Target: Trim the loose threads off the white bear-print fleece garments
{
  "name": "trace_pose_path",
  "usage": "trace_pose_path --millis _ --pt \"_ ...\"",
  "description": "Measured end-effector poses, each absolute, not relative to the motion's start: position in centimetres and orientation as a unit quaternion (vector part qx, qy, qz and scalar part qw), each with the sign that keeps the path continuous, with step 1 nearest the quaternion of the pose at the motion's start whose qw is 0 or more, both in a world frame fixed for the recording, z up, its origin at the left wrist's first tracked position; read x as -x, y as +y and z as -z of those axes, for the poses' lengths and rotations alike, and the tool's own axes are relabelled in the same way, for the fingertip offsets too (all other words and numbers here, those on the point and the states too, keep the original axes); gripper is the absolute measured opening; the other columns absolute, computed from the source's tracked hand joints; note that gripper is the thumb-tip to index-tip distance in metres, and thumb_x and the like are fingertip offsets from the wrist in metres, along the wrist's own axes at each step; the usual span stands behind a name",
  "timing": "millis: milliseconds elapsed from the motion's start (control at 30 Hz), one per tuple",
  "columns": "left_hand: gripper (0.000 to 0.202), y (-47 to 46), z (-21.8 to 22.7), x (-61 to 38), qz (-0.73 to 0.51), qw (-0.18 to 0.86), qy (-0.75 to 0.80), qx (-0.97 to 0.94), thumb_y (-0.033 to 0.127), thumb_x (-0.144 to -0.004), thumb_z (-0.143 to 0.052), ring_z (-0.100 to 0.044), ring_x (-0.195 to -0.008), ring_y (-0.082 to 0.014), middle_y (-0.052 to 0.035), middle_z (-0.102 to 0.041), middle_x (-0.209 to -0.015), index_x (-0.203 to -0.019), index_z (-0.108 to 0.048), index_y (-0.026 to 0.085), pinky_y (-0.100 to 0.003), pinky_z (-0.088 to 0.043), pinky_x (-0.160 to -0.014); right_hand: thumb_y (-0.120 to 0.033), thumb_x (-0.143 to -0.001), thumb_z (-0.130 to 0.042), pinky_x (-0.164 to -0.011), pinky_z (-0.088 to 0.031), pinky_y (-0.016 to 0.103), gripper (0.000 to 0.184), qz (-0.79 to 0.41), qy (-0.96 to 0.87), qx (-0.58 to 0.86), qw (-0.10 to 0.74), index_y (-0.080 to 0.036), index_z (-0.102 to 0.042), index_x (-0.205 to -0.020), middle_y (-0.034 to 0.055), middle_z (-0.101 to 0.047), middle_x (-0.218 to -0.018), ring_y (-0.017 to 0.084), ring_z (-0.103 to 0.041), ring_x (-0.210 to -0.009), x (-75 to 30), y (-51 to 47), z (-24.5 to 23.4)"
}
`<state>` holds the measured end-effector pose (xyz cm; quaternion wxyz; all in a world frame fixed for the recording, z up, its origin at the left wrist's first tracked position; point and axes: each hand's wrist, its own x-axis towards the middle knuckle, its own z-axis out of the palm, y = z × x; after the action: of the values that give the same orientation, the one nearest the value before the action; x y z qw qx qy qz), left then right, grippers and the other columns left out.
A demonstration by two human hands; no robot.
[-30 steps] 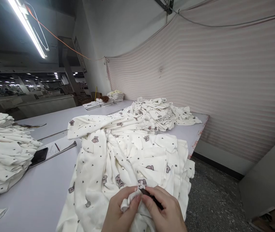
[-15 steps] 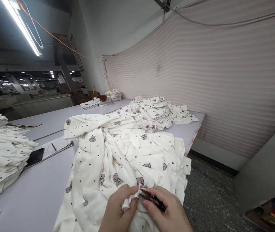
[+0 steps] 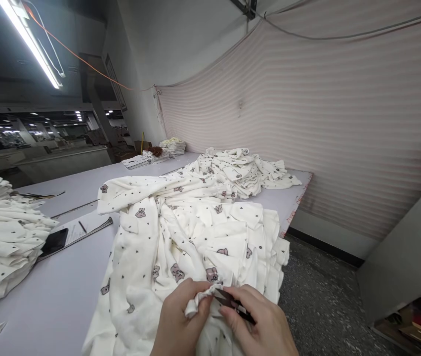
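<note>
A white garment [image 3: 136, 277] printed with small bears and dark specks lies spread in front of me. My left hand [image 3: 183, 316] is closed on a gathered, ruffled edge [image 3: 195, 303] of it, pinched between thumb and fingers. In my right hand [image 3: 260, 319] are small black thread snips [image 3: 234, 304], their blades pointing left at the ruffled edge beside my left fingertips. Whether the blades touch the cloth or a thread, I cannot tell. The lower part of the garment is hidden behind both hands.
A heap of matching garments [image 3: 232, 170] lies farther back on the table [image 3: 58, 291]. On the left stands another stack of printed cloth [image 3: 6, 237], beside a phone [image 3: 55, 241] and papers with a pen [image 3: 83, 227]. A striped cloth curtain [image 3: 325, 109] hangs behind.
Both hands stay at nearly the same spot on the ruffled edge. The snips' blades look slightly more spread now. The whole view has shifted a little.
</note>
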<state>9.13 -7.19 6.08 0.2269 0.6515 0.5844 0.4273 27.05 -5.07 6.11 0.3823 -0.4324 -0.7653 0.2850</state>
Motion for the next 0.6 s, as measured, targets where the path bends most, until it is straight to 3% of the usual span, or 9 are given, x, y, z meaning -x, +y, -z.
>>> trace_pose_path --millis 167,333,467,533,600 --pt "0.015 -7.2 -5.9 -9.4 -0.426 0.211 0.580 -0.662 0.029 -0.086 -0.056 -0.064 -0.073 -0.0172 -0.0014 -0.066 -0.076 -0.089 -0.068 0.022 -0.025 -0.051 -0.066 -0.033 -0.091 -0.049 -0.055 -0.050 0.020 0.021 -0.273 -0.752 0.442 0.407 -0.026 -0.067 -0.098 0.0018 -0.070 -0.086 0.018 -0.068 -0.075 -26.6 -5.3 -5.8" --pt "0.016 -7.4 -6.3 -9.4 -0.436 0.233 0.579 -0.648 0.030 -0.087 -0.054 -0.065 -0.075 -0.0177 -0.0019 -0.067 -0.079 -0.087 -0.067 0.021 -0.026 -0.052 -0.070 -0.029 -0.086 -0.057 -0.062 -0.052 0.022 0.023 -0.244 -0.766 0.407 0.433 -0.024 -0.064 -0.107 0.0027 -0.070 -0.087 0.017 -0.068 -0.074 -26.3 -5.3 -5.1" --pt "0.015 -7.3 -5.7 -9.4 -0.432 0.168 0.555 -0.691 0.023 -0.086 -0.052 -0.064 -0.067 -0.0164 -0.0022 -0.064 -0.072 -0.087 -0.067 0.019 -0.025 -0.052 -0.061 -0.028 -0.089 -0.053 -0.063 -0.051 0.026 0.022 -0.215 -0.771 0.397 0.450 -0.023 -0.067 -0.105 0.0045 -0.070 -0.084 0.020 -0.067 -0.074 -26.0 -5.1 -4.0" --pt "0.013 -7.3 -5.5 -9.3 -0.430 0.124 0.545 -0.709 0.019 -0.086 -0.052 -0.063 -0.065 -0.0149 -0.0015 -0.063 -0.072 -0.089 -0.065 0.020 -0.023 -0.052 -0.059 -0.030 -0.090 -0.052 -0.064 -0.051 0.026 0.021 -0.259 -0.749 0.408 0.454 -0.025 -0.068 -0.102 0.0044 -0.070 -0.085 0.020 -0.067 -0.076 -26.0 -4.9 -3.7" --pt "0.014 -7.5 -5.2 -9.0 -0.416 0.073 0.520 -0.742 0.014 -0.085 -0.051 -0.062 -0.065 -0.0145 -0.0017 -0.062 -0.073 -0.092 -0.061 0.021 -0.022 -0.051 -0.058 -0.031 -0.087 -0.058 -0.068 -0.052 0.025 0.026 -0.348 -0.710 0.416 0.448 -0.026 -0.064 -0.111 0.0046 -0.069 -0.094 0.020 -0.066 -0.082 -26.0 -4.6 -3.8"
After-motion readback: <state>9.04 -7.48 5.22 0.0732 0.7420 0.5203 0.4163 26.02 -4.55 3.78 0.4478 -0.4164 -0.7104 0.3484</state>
